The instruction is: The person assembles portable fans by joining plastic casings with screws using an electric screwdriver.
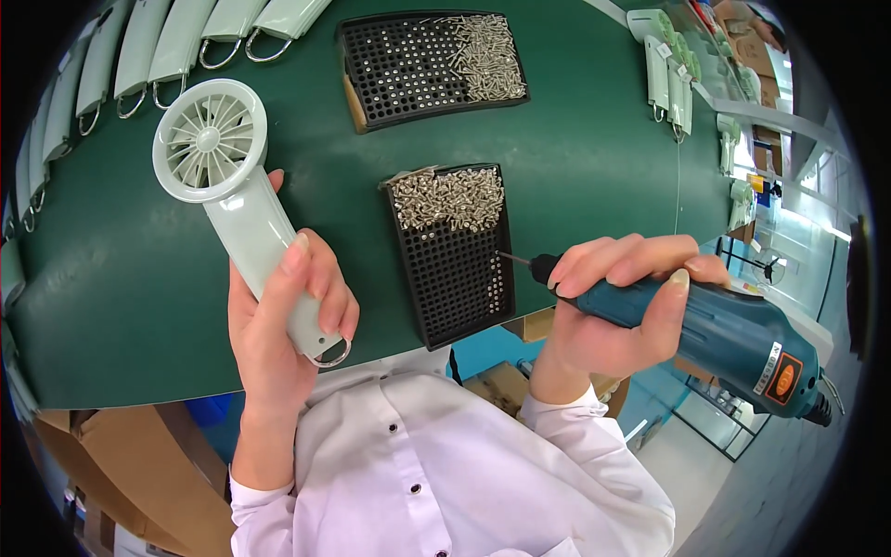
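My left hand (288,306) is closed round the handle of a pale green handheld fan (255,223). Its round grille faces up, and a metal ring hangs at the handle's lower end. In my right hand (631,297) is a blue electric screwdriver (733,339), lying almost level with its thin bit pointing left. The bit's tip is at the right side of the nearer black screw tray (445,288), by a column of screws standing in holes. Loose silver screws (450,200) are heaped at that tray's far end. Whether a screw sits on the tip is too small to tell.
A second black tray (399,79) with a pile of screws (487,56) lies farther back on the green table (575,139). Several pale green fans (176,46) line the far left edge, and more fans (664,74) lie at the far right. A cardboard box (153,464) stands below the table's left edge.
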Tool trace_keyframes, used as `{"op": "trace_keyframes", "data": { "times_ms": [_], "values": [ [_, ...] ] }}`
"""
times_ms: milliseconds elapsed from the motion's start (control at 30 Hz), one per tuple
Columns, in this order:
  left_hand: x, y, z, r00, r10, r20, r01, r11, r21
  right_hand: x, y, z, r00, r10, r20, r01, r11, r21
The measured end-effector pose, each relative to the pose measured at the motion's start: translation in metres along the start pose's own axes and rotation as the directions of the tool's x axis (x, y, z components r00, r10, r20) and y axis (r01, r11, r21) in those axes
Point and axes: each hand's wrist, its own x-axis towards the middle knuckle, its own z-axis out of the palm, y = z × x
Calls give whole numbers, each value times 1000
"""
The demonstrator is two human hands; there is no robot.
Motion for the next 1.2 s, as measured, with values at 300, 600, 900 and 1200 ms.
{"op": "trace_keyframes", "data": {
  "times_ms": [300, 600, 900, 1200],
  "values": [
    [0, -1, -2, 1000, -7, -5, 7, 999, -33, -5, -4, 10, 999, -41, -34, 38, 996, -78],
    [3, -7, -7, 996, -30, 89, 40, 992, -118, -4, -27, 23, 980, -191, -48, 197, 952, 233],
    [4, -11, -13, 994, 6, 113, 6, 995, -99, -18, -36, 88, 985, -152, 77, 107, 904, 414],
    [5, -8, -13, 990, -30, 136, 48, 991, -126, -20, -33, 90, 970, -92, 223, 16, 946, 324]
  ]
}}
